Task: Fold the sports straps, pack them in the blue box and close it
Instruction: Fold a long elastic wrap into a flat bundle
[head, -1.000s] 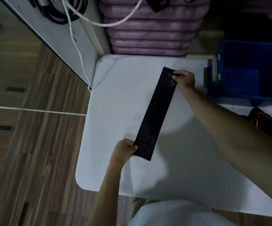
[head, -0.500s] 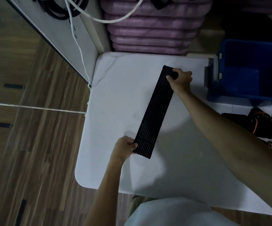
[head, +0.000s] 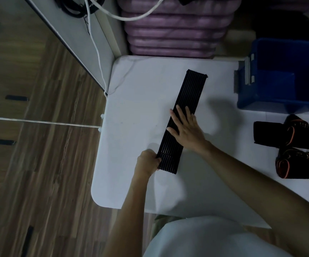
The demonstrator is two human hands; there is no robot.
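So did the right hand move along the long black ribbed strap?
Yes. The right hand slid from the long black ribbed strap's far end toward its middle, away from the blue plastic box.

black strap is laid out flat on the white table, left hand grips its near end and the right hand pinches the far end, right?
Not quite. In the head view the right hand lies flat on the middle of the black strap, fingers straight; the far end is free. The left hand does grip the near end, on the white table.

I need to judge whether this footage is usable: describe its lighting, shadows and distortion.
Head view: dim overall, with a bluish cast on the white table; soft shadows fall beside both hands and the blue box; the black strap stays sharp; wide-angle bending curves the table edges.
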